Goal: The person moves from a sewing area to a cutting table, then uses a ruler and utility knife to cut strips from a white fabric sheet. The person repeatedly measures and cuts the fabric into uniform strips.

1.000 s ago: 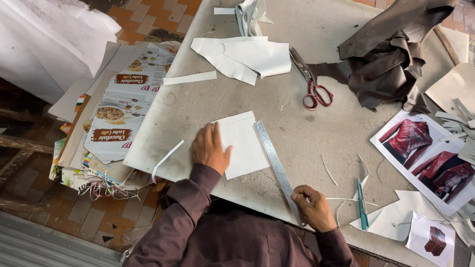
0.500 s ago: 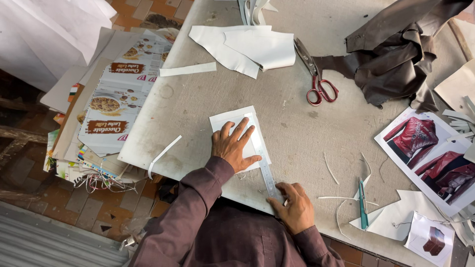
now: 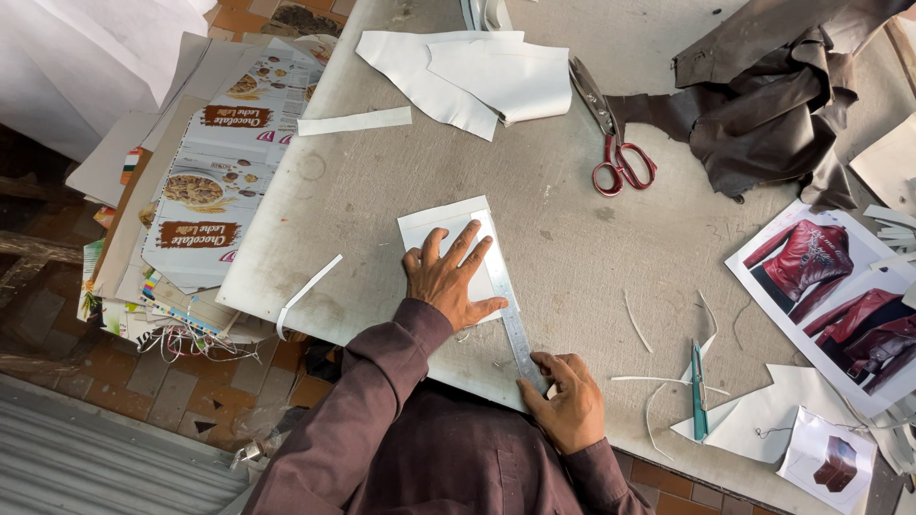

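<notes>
The left hand (image 3: 448, 277) lies open with fingers spread, pressing flat on a small white rectangular paper sheet (image 3: 448, 221) near the middle of the grey counter (image 3: 382, 191). The right hand (image 3: 565, 402) pinches the near end of a long steel ruler (image 3: 506, 303) lying along the sheet's right edge. Red-handled scissors (image 3: 611, 133) rest farther off to the right, beside crumpled dark brown leather (image 3: 763, 105).
</notes>
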